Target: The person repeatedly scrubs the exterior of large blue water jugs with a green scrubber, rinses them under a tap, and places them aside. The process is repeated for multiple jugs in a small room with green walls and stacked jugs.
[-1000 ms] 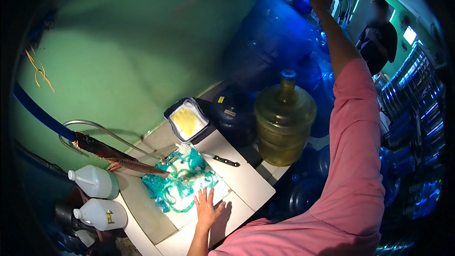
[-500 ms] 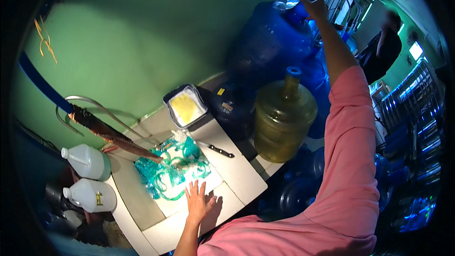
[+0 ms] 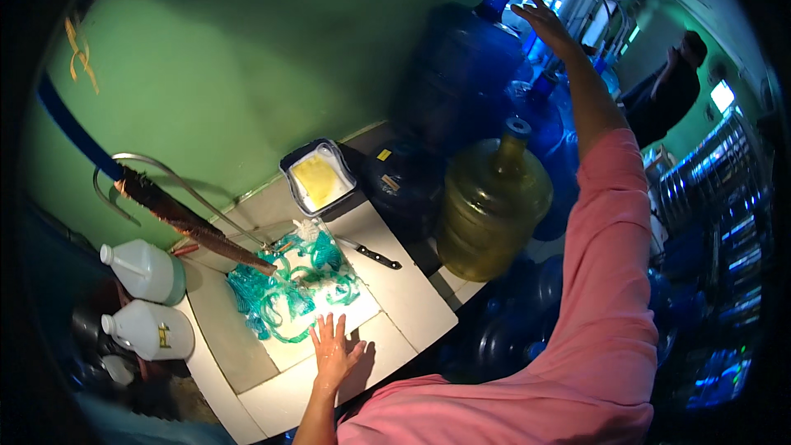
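Observation:
Pressed flat on the white tiled counter (image 3: 395, 301), my left hand (image 3: 332, 356) has its fingers spread and holds nothing. In front of it, on the counter's sunken part, lie green-blue plastic strips (image 3: 288, 301). My right hand (image 3: 545, 23) is raised at the far right, fingers apart, just right of the neck of a large blue water jug (image 3: 461, 53). That jug stands upright by the green wall. Nearer to me stands a yellowish-green water jug (image 3: 494, 206) with a narrow neck.
A black-handled knife (image 3: 381, 257) lies on the counter beside a dark tub (image 3: 320, 181) with a yellow sponge. Two white jugs (image 3: 148, 330) stand left. A brown-wrapped stick (image 3: 194, 227) slants over the strips. More blue jugs (image 3: 515, 338) sit low right; a person (image 3: 671, 86) stands far right.
My right hand has let go of the blue jug's neck and moved slightly away to its right. The jug, tilted before, now stands upright. My left hand stays flat on the counter.

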{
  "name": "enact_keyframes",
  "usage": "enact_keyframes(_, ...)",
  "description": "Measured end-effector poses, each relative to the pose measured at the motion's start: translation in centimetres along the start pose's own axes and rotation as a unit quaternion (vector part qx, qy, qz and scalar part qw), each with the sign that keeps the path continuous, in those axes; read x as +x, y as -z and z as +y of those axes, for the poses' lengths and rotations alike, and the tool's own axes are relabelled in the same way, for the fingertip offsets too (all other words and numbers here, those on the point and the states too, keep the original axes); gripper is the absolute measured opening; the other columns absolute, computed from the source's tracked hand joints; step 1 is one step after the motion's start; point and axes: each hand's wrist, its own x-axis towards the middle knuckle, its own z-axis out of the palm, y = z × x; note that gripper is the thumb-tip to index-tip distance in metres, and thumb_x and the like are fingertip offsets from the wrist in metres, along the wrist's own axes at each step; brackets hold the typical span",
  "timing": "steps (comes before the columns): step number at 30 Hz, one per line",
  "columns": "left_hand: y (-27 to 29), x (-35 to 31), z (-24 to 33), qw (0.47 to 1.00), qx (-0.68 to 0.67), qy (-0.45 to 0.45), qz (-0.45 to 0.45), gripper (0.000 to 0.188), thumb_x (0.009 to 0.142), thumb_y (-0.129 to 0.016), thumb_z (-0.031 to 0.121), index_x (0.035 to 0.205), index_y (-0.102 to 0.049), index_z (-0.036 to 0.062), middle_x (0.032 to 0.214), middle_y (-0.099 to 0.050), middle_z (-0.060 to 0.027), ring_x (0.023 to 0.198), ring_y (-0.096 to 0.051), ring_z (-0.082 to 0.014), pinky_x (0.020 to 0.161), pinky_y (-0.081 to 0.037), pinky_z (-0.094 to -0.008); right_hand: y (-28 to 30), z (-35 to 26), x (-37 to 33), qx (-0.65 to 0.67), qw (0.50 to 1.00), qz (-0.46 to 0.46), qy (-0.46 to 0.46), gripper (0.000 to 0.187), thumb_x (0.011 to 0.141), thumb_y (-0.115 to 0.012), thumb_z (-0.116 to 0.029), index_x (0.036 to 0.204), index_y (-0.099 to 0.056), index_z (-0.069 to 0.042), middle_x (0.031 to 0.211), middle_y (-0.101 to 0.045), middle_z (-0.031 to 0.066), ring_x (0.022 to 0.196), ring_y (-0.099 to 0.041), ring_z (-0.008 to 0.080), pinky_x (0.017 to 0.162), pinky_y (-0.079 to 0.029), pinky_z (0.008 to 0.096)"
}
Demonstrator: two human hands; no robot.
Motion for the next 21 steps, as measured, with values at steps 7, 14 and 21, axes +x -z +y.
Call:
enact_keyframes(7, -0.3, 2.7, 1.4, 0.996, -0.051, -0.053, 0.053, 0.093, 0.082, -0.076, 0.035, 0.156, -0.029, 0.0059, 0.158, -0.026, -0.0310, 0.148, -0.021, -0.0498, 0.118, -0.010, -0.0638, 19.3, -3.2, -19.3, -0.151, 0.961, -0.232, 0.014, 0.051, 0.102, -0.057, -0.035, 0.146, -0.051, -0.010, 0.151, -0.047, 0.0147, 0.138, -0.047, 0.0292, 0.116, -0.036, 0.0424)
enact_keyframes(14, -1.3, 5.6, 1.9, 0.995, -0.056, -0.082, 0.026, 0.092, 0.081, -0.077, 0.034, 0.155, -0.031, 0.0051, 0.158, -0.025, -0.0312, 0.147, -0.021, -0.0502, 0.119, -0.010, -0.0623, 42.9, 3.2, -54.2, -0.379, 0.859, 0.092, -0.332, 0.064, 0.100, -0.056, -0.042, 0.149, -0.044, -0.003, 0.152, -0.046, 0.0185, 0.139, -0.045, 0.0336, 0.115, -0.035, 0.0443)
enact_keyframes(21, -0.9, 7.5, 2.5, 0.993, -0.034, -0.115, -0.002, 0.090, 0.081, -0.077, 0.034, 0.153, -0.033, 0.0046, 0.156, -0.028, -0.0320, 0.147, -0.022, -0.0506, 0.119, -0.011, -0.0628, 33.1, 0.8, -70.1, -0.366, 0.895, 0.045, -0.252, 0.060, 0.100, -0.061, -0.029, 0.150, -0.041, -0.003, 0.142, -0.054, 0.0158, 0.138, -0.044, 0.0291, 0.113, -0.036, 0.0458)
